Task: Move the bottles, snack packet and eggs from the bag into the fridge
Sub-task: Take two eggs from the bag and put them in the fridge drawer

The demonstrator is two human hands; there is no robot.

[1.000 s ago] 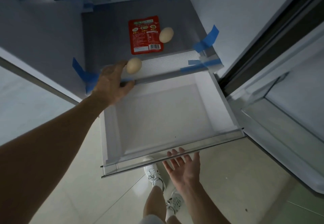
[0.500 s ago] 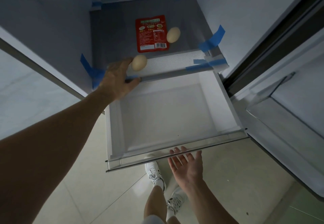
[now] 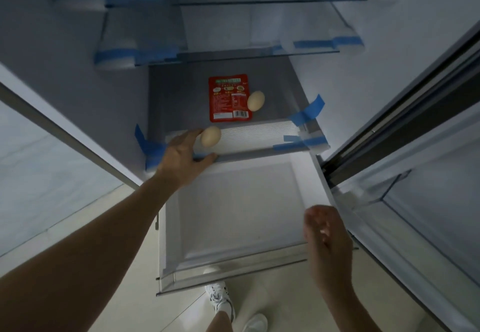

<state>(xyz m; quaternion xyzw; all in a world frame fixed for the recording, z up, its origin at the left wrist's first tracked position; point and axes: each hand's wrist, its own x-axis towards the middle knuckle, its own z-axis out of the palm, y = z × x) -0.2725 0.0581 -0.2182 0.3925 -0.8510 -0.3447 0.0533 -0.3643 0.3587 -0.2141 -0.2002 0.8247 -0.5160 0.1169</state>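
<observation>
Left hand (image 3: 181, 159) open at front lip of shelf (image 3: 181, 103), fingers spread, gripping nothing; egg (image 3: 211, 136) just beside fingertips, on ribbed front strip. Likely just set down there, ridges judged to stop rolling. Second egg (image 3: 256, 100) further back, touching right edge of packet (image 3: 230, 97), lying flat on grey shelf. Right hand (image 3: 326, 233) over drawer's (image 3: 233, 215) right front corner, fingers loosely curled, blurred; nothing seen held, grip state could not be told for certain. Drawer pulled out below shelf, white, nothing in it. Blue tape (image 3: 307, 111) on shelf corners, presumably holding parts in place. Bottles and bag out of view. Judged: packet and two eggs placed, bottles outstanding. Front egg near lip: fall risk into drawer if nudged
</observation>
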